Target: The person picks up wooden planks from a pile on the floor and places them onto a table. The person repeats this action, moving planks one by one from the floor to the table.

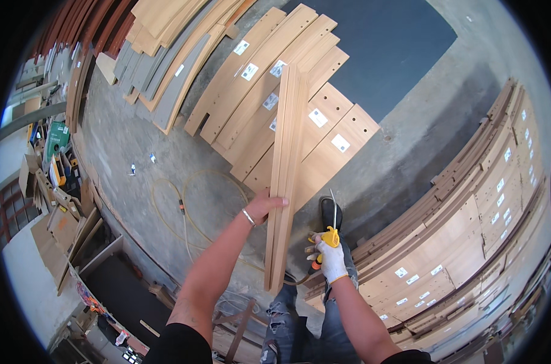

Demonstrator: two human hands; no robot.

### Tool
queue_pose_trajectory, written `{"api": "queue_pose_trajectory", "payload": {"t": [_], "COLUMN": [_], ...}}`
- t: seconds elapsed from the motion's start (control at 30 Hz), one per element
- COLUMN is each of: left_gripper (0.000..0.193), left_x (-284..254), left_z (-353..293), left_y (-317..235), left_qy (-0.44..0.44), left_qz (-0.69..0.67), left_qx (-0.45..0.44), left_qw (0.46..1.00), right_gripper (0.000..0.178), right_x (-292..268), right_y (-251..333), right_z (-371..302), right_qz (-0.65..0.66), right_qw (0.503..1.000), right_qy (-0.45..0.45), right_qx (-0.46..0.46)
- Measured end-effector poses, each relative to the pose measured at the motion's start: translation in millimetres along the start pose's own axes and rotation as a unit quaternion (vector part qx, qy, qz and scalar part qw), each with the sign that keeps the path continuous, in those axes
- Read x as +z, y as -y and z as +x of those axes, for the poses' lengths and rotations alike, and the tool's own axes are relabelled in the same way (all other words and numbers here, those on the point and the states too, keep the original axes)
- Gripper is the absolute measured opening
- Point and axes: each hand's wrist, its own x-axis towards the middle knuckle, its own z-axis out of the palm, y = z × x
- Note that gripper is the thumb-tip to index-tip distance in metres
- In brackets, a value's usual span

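Note:
My bare left hand (263,206) grips a long wooden board (284,158) with a grooved edge, thumb laid across its face. The board slants up and away from me, over several wood panels with white labels. In its white glove, my right hand (331,258) is closed round a yellow air blow gun (330,237). The gun's thin metal nozzle (334,209) points away from me, apart from the board. Below the hand, an orange-and-black coupling (315,265) joins the gun to a hose.
Labelled wood panels (312,145) lie on a dark mat (391,54) ahead. Long stacks of boards (445,242) run along the right. More boards (172,67) lie at the far left. A yellowish air hose (193,176) loops over the concrete floor. Scrap pieces (63,224) crowd the left side.

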Motion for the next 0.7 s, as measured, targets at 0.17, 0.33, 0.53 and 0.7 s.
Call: {"api": "queue_pose_trajectory", "payload": {"t": [0.17, 0.33, 0.53, 0.7], "left_gripper": [0.052, 0.047, 0.049, 0.058], "left_x": [-13.2, -5.0, 13.6, 15.5], "left_z": [16.3, 3.5, -47.2, -78.7], "left_y": [12.3, -8.3, -16.7, -17.4], "left_qy": [-0.028, -0.025, -0.109, -0.265], "left_qz": [0.028, 0.005, 0.062, 0.124], "left_qx": [-0.051, -0.043, 0.165, 0.369], "left_qw": [0.998, 0.999, 0.978, 0.882], "right_gripper": [0.016, 0.014, 0.016, 0.016], "right_x": [1.9, 0.5, -4.3, -0.2], "right_y": [-1.0, 1.0, 2.0, 9.3], "right_z": [-19.3, -30.5, -37.1, -42.7], "right_qz": [0.046, 0.041, 0.034, 0.024], "right_qw": [0.998, 0.998, 0.999, 1.0], "right_qy": [0.005, 0.005, 0.002, 0.001], "right_qx": [0.052, 0.039, 0.01, 0.012]}}
